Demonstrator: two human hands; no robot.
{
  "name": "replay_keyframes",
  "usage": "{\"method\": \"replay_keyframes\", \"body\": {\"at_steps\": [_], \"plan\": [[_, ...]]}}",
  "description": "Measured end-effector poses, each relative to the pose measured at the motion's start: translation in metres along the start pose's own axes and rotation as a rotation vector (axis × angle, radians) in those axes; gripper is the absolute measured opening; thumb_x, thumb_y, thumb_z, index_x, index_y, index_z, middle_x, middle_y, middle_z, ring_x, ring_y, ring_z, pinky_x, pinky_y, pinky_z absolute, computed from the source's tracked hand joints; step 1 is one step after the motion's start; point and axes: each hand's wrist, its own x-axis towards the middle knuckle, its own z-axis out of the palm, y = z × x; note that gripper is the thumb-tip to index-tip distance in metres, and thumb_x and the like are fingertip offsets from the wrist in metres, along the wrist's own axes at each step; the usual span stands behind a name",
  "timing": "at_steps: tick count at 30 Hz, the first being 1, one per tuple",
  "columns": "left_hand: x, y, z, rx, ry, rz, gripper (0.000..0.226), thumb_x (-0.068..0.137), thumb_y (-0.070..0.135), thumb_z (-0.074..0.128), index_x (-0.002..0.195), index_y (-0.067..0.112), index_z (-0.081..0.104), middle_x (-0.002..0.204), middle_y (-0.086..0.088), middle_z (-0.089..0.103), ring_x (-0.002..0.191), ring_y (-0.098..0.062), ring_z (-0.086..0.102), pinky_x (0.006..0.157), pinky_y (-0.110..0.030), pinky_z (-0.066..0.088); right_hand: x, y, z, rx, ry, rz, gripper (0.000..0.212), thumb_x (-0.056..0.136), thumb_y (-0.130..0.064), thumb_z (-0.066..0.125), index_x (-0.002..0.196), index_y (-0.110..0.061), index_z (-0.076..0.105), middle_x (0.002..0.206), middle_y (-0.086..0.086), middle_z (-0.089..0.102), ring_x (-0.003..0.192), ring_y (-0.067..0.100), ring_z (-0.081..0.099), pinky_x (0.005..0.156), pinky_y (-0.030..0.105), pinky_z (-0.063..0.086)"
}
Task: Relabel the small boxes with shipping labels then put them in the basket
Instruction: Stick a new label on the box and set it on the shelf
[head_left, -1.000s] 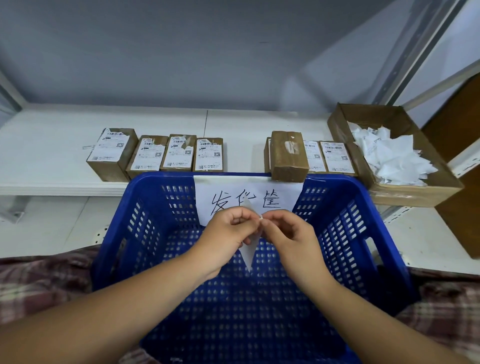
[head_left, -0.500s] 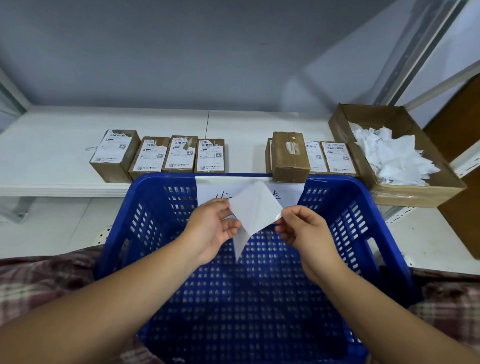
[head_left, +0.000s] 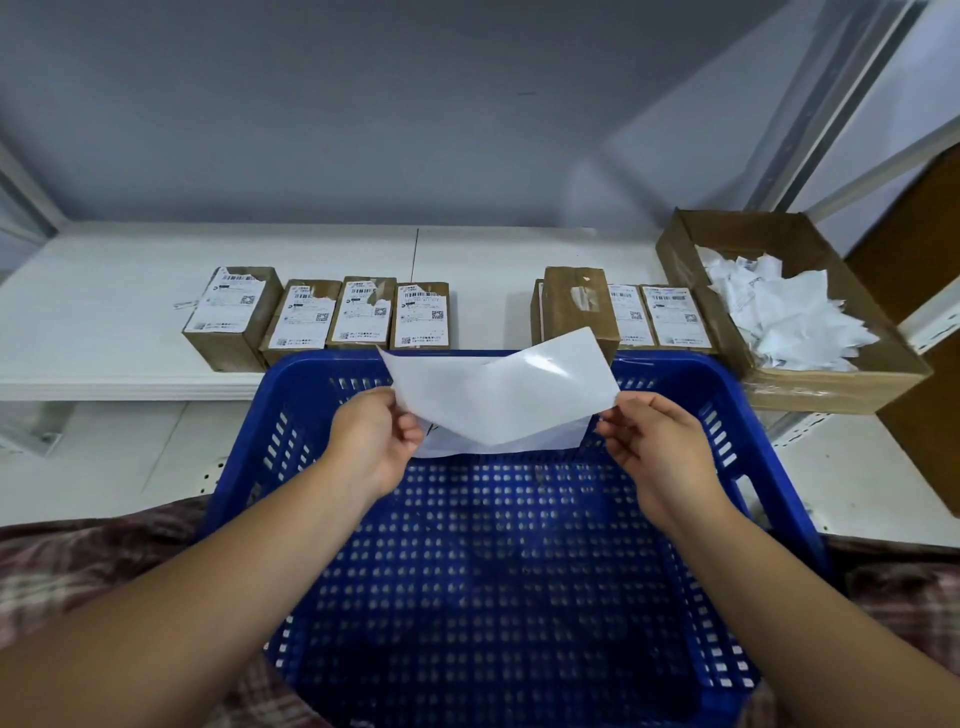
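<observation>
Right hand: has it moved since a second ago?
Yes. The right hand has shifted rightward, toward the blue basket's right wall, pinching the white sheet.

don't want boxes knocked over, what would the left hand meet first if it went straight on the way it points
Probably the far wall of the basket, behind the sheet the left hand pinches; depth is unclear.

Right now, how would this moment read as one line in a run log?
left hand: pinches sheet | right hand: pinches sheet | sheet: over blue basket | boxes: on shelf
</observation>
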Motion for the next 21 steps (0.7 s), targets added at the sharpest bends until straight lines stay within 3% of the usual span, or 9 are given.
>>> {"method": "replay_keyframes", "body": {"at_steps": [6, 9, 11, 13, 15, 16, 18, 21], "plan": [[0.009, 0.002, -0.003, 0.093, 0.033, 0.08, 0.029, 0.097, 0.002, 0.034, 0.077, 0.012, 0.052, 0.052, 0.002, 0.045, 0.035, -0.005, 0.026, 0.035, -0.016, 0.023, 0.007, -0.016, -0.014, 0.21, 0.053, -0.062, 0.016, 0.099, -0.009, 0.051, 0.088, -0.011, 0.062, 0.078, 0.004, 0.067, 0.072, 0.015, 0.064, 0.068, 0.025, 0.05], [0.009, 0.002, -0.004, 0.228, -0.026, 0.144, 0.025, 0.099, 0.019, 0.044, 0.077, 0.014, 0.052, 0.061, 0.0, 0.04, 0.039, -0.008, 0.026, 0.037, -0.019, 0.023, 0.009, -0.017, -0.018, 0.331, 0.071, -0.054, 0.015, 0.1, -0.009, 0.049, 0.09, -0.008, 0.06, 0.084, 0.007, 0.068, 0.08, 0.018, 0.068, 0.071, 0.024, 0.054], [0.003, 0.001, -0.001, 0.451, -0.131, 0.238, 0.025, 0.097, 0.03, 0.051, 0.08, 0.014, 0.058, 0.067, -0.004, 0.045, 0.045, -0.012, 0.032, 0.041, -0.021, 0.026, 0.008, -0.012, -0.015, 0.345, 0.047, -0.026, 0.014, 0.101, -0.009, 0.048, 0.091, -0.007, 0.058, 0.089, 0.011, 0.067, 0.084, 0.019, 0.069, 0.075, 0.026, 0.056], [-0.009, -0.003, 0.004, 0.761, -0.244, 0.369, 0.013, 0.094, 0.023, 0.057, 0.087, 0.015, 0.064, 0.07, -0.003, 0.055, 0.049, -0.013, 0.046, 0.044, -0.02, 0.034, 0.004, -0.006, -0.008, 0.329, 0.013, -0.003, 0.015, 0.102, -0.011, 0.047, 0.091, -0.007, 0.057, 0.09, 0.013, 0.068, 0.083, 0.02, 0.071, 0.076, 0.027, 0.056], [-0.022, -0.011, 0.006, 1.022, -0.349, 0.504, 0.004, 0.089, 0.021, 0.063, 0.093, 0.019, 0.064, 0.056, 0.004, 0.052, 0.042, -0.007, 0.044, 0.042, -0.015, 0.031, -0.001, 0.001, -0.002, 0.292, -0.038, 0.005, 0.017, 0.103, -0.015, 0.047, 0.093, -0.006, 0.058, 0.09, 0.014, 0.07, 0.083, 0.021, 0.073, 0.078, 0.029, 0.057], [-0.028, -0.016, 0.007, 1.124, -0.382, 0.568, 0.009, 0.088, 0.025, 0.066, 0.096, 0.023, 0.063, 0.05, 0.003, 0.048, 0.039, -0.007, 0.045, 0.041, -0.014, 0.028, -0.004, 0.005, 0.001, 0.268, -0.07, 0.006, 0.018, 0.102, -0.017, 0.048, 0.094, -0.006, 0.059, 0.091, 0.013, 0.072, 0.084, 0.021, 0.073, 0.079, 0.03, 0.056], [-0.038, -0.025, 0.008, 1.283, -0.39, 0.672, 0.027, 0.084, 0.036, 0.069, 0.109, 0.03, 0.059, 0.062, 0.0, 0.053, 0.056, -0.005, 0.057, 0.045, -0.013, 0.029, -0.009, 0.011, 0.006, 0.213, -0.14, 0.01, 0.021, 0.102, -0.022, 0.048, 0.099, -0.006, 0.061, 0.094, 0.012, 0.074, 0.088, 0.02, 0.074, 0.081, 0.03, 0.056], [-0.044, -0.032, 0.011, 1.484, -0.308, 0.802, 0.053, 0.081, 0.052, 0.066, 0.129, 0.036, 0.048, 0.061, 0.008, 0.044, 0.066, -0.017, 0.054, 0.061, -0.026, 0.043, -0.019, 0.018, 0.012, 0.129, -0.203, 0.041, 0.024, 0.101, -0.029, 0.049, 0.102, -0.01, 0.064, 0.095, 0.007, 0.076, 0.093, 0.019, 0.072, 0.085, 0.032, 0.055]]}}
